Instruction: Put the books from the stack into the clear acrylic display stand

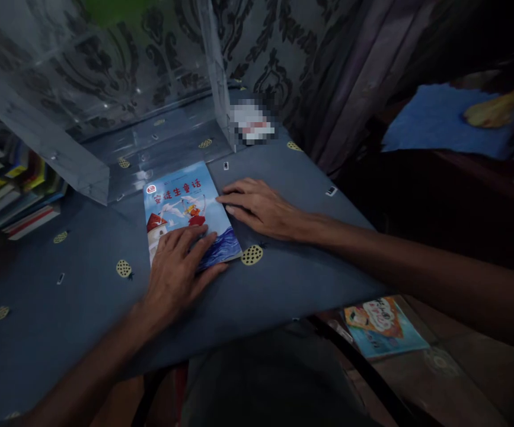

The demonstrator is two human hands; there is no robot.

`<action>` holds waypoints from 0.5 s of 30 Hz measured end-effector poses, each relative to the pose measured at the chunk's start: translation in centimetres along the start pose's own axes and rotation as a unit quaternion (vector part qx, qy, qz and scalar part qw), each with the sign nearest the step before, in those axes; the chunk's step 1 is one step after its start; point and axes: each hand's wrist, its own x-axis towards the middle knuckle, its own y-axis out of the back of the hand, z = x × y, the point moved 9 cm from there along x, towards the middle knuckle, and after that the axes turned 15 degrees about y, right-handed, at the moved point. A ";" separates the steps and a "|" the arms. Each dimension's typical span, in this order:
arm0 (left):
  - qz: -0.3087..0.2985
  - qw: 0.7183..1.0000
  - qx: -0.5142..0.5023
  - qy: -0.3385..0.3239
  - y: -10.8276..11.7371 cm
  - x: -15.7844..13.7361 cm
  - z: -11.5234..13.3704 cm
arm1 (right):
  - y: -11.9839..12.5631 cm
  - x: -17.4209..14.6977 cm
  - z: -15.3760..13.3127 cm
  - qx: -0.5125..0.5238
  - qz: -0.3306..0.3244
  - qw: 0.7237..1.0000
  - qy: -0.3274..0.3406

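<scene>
A light-blue picture book [174, 204] with red Chinese lettering lies shut, cover up, on the blue tablecloth [92, 302]. Its cover shows a red-roofed house, a figure in red and dark-blue waves. My left hand [179, 258] rests on the book's lower part, fingers spread, covering some of the picture. Beside the book's right edge is my right hand [259, 207], its fingers stretched toward that edge with the fingertips at it. Neither hand is wrapped around anything.
A clear plastic stand [223, 101] rises behind the book. Stacked books [29, 207] lie at the left. Near the back right edge sits a blurred white item [252, 121]. Another picture book [385, 326] is on the floor. A blue cloth [439, 121] shows at the right.
</scene>
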 end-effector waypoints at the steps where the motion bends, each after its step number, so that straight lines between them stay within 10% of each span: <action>1: -0.004 1.000 -0.007 0.002 0.0 0.0 0.0 | 0.2 -0.3 -0.4 0.012 0.005 1.000 0.002; 15: -0.029 0.999 -0.032 0.014 0.2 0.1 0.3 | 0.9 -0.1 -1.4 0.043 0.042 0.998 0.022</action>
